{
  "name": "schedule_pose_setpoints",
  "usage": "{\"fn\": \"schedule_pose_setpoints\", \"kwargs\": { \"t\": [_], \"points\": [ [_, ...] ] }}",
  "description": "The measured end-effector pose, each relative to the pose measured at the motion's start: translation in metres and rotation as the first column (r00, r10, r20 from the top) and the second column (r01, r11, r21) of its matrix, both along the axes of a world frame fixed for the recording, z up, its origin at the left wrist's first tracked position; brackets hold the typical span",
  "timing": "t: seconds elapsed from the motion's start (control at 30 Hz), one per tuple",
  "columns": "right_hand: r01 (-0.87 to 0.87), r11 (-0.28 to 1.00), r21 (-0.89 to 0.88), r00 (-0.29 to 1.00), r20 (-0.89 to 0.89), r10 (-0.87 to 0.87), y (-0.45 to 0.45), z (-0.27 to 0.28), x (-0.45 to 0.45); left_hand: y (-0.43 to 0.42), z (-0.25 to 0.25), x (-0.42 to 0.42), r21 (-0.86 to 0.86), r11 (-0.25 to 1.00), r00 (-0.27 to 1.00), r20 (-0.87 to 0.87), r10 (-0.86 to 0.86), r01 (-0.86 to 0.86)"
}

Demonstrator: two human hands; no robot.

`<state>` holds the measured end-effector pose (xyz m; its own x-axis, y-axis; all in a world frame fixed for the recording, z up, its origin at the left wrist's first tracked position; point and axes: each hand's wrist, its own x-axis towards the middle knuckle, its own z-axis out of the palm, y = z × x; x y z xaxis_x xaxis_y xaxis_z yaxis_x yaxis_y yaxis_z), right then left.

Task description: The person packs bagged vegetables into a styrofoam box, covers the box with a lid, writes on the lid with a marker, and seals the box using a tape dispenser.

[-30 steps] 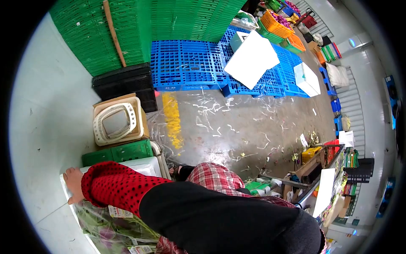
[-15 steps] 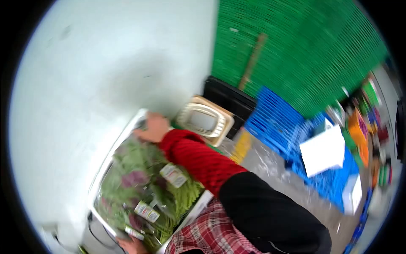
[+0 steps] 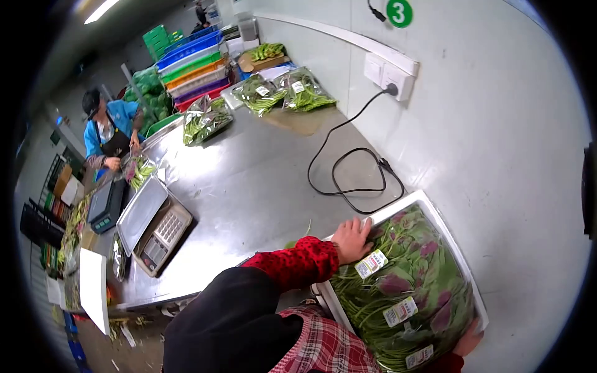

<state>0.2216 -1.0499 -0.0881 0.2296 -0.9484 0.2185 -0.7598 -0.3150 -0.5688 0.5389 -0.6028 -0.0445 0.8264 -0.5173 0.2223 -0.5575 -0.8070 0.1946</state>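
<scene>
A white foam box (image 3: 471, 278) of bagged leafy greens (image 3: 404, 273) lies at the lower right, beside the wall. The greens have green stems, purplish leaves and white labels. My left hand (image 3: 352, 240) is on the box's upper left end, its fingers over the rim. My right hand (image 3: 471, 339) grips the opposite end of the box at the lower right, partly hidden by the rim and the bags.
A metal table (image 3: 249, 180) bears a scale (image 3: 163, 233), more bagged greens (image 3: 205, 118) and a black cord (image 3: 323, 146) plugged into the wall. Stacked coloured crates (image 3: 193, 65) stand behind. Across the table, a person in blue (image 3: 112, 130) handles greens. A white board (image 3: 93, 289) is at the left.
The view has swung from the green crates and blue pallets to the metal table. My left hand, at the bottom edge half a second ago, now shows fully on the box.
</scene>
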Motion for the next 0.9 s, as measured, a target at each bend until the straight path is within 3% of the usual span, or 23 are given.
{"fn": "schedule_pose_setpoints", "kwargs": {
  "t": [0.2,0.33,0.4,0.47,0.5,0.53,0.6,0.63,0.67,0.7,0.73,0.77,0.8,0.83,0.9],
  "points": [
    [0.001,0.991,0.131,0.997,-0.074,0.009,0.023,0.026,0.011,-0.001,-0.010,0.002,-0.061,0.998,1.000,0.026,-0.009,0.011],
    [-0.010,0.995,0.097,0.997,-0.078,0.017,0.020,0.023,0.010,-0.001,-0.011,0.004,-0.064,0.998,1.000,-0.006,-0.012,0.011],
    [-0.085,0.994,0.068,0.996,0.047,0.081,0.029,0.027,0.009,-0.005,-0.015,0.004,-0.002,1.000,1.000,-0.004,0.022,-0.022],
    [-0.120,0.979,0.166,0.991,0.084,0.107,0.022,0.020,0.013,-0.009,-0.023,0.010,-0.221,0.975,0.996,-0.089,-0.001,-0.019],
    [-0.140,0.988,0.073,0.989,-0.035,0.142,0.011,0.006,0.010,-0.006,-0.004,0.016,-0.306,0.952,0.962,-0.263,-0.076,-0.009],
    [-0.161,0.987,-0.024,0.976,-0.155,0.155,0.001,-0.008,0.008,-0.004,-0.003,0.017,-0.313,0.944,0.989,-0.066,-0.130,0.103],
    [-0.090,0.989,0.118,0.991,-0.084,0.101,0.042,0.043,0.033,-0.005,-0.006,0.017,0.042,0.998,0.984,-0.178,-0.028,0.037],
    [-0.047,0.983,0.179,0.998,-0.040,0.055,0.056,0.069,0.036,0.006,-0.042,0.028,-0.009,0.996,0.996,-0.013,-0.091,0.091],
    [0.004,0.968,0.250,1.000,-0.001,-0.004,0.071,0.089,0.029,0.011,-0.054,0.035,0.074,0.986,0.986,0.059,-0.155,0.150],
    [0.025,0.951,0.307,0.998,0.045,-0.041,0.088,0.101,0.031,0.013,-0.030,0.032,0.105,0.974,0.980,-0.023,-0.197,0.199],
    [0.041,0.927,0.372,0.989,0.116,-0.091,0.103,0.120,0.036,0.000,0.007,0.015,0.178,0.978,0.990,-0.100,-0.096,0.112],
    [0.069,0.933,0.353,0.995,0.038,-0.088,0.093,0.104,0.024,0.009,-0.023,0.039,0.191,0.971,0.990,-0.005,-0.143,0.141],
    [0.052,0.964,0.261,0.987,0.134,-0.090,0.083,0.087,0.016,0.013,-0.053,0.060,0.194,0.967,0.966,0.163,-0.200,0.168],
    [0.012,0.982,0.189,0.992,0.120,-0.035,0.064,0.049,0.013,0.007,-0.050,0.054,0.212,0.971,0.974,0.169,-0.150,0.113],
    [0.083,0.975,0.207,0.929,0.337,-0.150,0.069,0.039,0.002,0.002,-0.049,0.043,0.221,0.973,0.977,0.186,-0.106,0.064]
  ]
}}
